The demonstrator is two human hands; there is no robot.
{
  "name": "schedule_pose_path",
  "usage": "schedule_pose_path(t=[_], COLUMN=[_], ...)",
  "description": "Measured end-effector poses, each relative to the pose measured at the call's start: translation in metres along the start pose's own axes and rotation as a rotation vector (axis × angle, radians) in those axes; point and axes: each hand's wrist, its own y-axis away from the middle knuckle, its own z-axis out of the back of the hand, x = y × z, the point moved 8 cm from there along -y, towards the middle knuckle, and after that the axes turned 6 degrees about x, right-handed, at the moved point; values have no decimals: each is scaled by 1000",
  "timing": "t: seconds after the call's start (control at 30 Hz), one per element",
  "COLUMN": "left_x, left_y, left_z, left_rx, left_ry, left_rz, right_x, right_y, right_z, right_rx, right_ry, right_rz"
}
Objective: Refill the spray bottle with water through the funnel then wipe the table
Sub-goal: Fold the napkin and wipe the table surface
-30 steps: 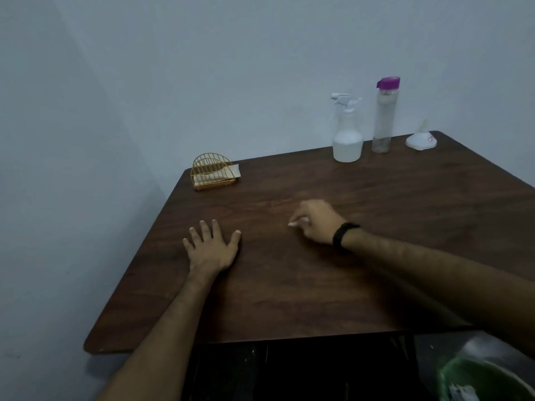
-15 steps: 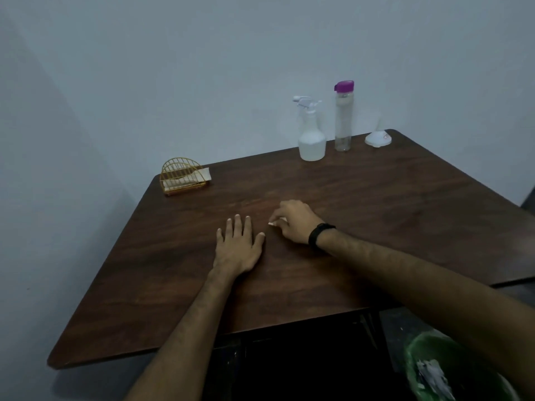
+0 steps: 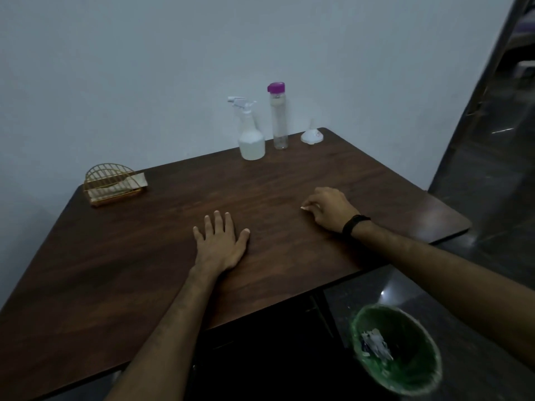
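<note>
Down by the table's near right corner, on the floor, sits a round green-lined waste bin (image 3: 396, 350) with crumpled scraps of paper inside. On the dark brown wooden table (image 3: 144, 270) the left hand (image 3: 220, 244) lies flat, palm down, fingers straight and spread. Further right, the right hand (image 3: 330, 209), a black band on its wrist, is curled round a small white wad of tissue (image 3: 304, 208) held against the wood. At the far left stands a gold wire napkin holder (image 3: 111, 183). Along the back edge, by the wall, stand the white translucent spray bottle (image 3: 250, 134), a tall clear purple-capped bottle (image 3: 278, 117) and a small white funnel (image 3: 311, 136), upturned.
</note>
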Motion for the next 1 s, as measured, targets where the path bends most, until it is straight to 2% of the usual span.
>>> schedule_pose_path(t=[0.13,0.23,0.3,0.53,0.7,0.8,0.9,1.0], left_x=[-2,-2,-4,-8,7,59,150,236], left_y=[1,3,2,3,7,10,27,58], left_z=[-2,-1,-1,1,9,17,26,28], left_rx=[-9,-20,-26,-10,39,84,75,40], left_ry=[-5,-5,-8,-16,-28,-10,29,55], left_rz=[-15,-17,-13,-1,-72,21,231,414], right_x=[-76,-96,-81,24,74,72,69,98], right_y=[0,10,19,23,-5,-36,-71,-93], right_z=[41,48,39,-9,-31,-30,-29,-45], right_rx=[-46,-94,-101,-44,23,15,32,49], right_ry=[-3,-21,-39,-87,-109,-147,-187,-193], right_rz=[-250,-326,-303,-25,38,-30,-117,-98])
